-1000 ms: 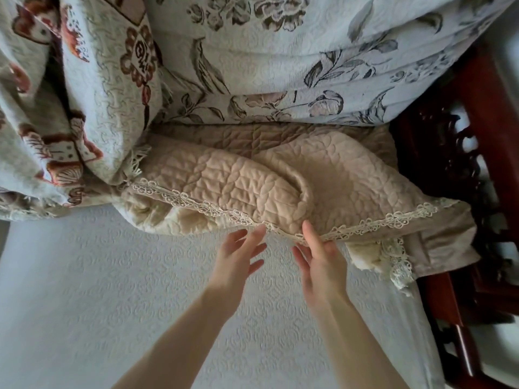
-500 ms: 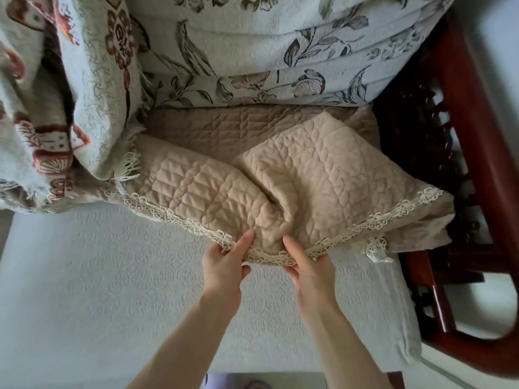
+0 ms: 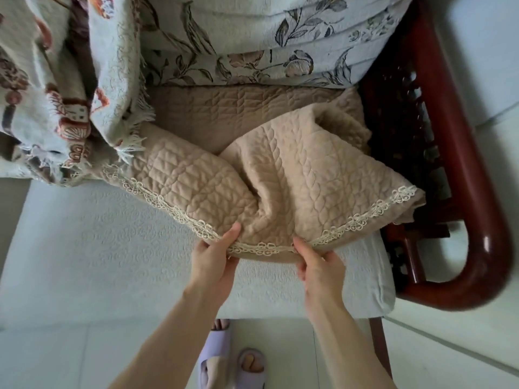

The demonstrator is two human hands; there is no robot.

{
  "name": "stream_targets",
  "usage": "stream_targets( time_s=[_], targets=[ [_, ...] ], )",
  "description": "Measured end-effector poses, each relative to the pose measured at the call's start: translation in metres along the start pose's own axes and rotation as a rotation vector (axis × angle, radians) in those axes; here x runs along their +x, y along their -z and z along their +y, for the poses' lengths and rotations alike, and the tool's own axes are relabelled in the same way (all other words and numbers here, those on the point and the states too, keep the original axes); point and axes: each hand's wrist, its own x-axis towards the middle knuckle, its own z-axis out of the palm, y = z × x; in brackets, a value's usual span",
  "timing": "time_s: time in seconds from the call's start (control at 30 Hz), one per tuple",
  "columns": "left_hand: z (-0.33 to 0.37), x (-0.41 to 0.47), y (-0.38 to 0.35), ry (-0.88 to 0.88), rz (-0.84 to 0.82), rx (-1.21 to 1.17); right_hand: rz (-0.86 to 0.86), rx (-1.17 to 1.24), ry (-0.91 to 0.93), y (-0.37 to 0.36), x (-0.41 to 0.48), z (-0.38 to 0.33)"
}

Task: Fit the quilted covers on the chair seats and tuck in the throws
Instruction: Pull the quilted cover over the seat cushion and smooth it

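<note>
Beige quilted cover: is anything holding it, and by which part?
Yes. The left hand and right hand both pinch the cover at its lace-trimmed front edge, near the middle.

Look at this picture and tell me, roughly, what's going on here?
A person is fitting a beige quilted cover on a chair seat. The left hand and right hand each pinch its lace-trimmed front edge, close together near the middle. The cover lies bunched and creased, not yet spread flat; the white seat cushion shows bare in front of it. A floral throw hangs over the chair back.
</note>
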Motion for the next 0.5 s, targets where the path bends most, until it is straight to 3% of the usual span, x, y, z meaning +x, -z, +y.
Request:
stream_targets(
  time_s=[0.3, 0.5],
  targets=[
    [-0.012, -0.025, 0.035, 0.043, -0.005, 0.044, -0.070, 0.328, -0.135, 0.015, -0.023, 0.025],
    [-0.014, -0.036, 0.052, 0.041, -0.053, 0.024, -0.015, 0.135, -0.175, 0.029, -0.034, 0.045]
  ],
)
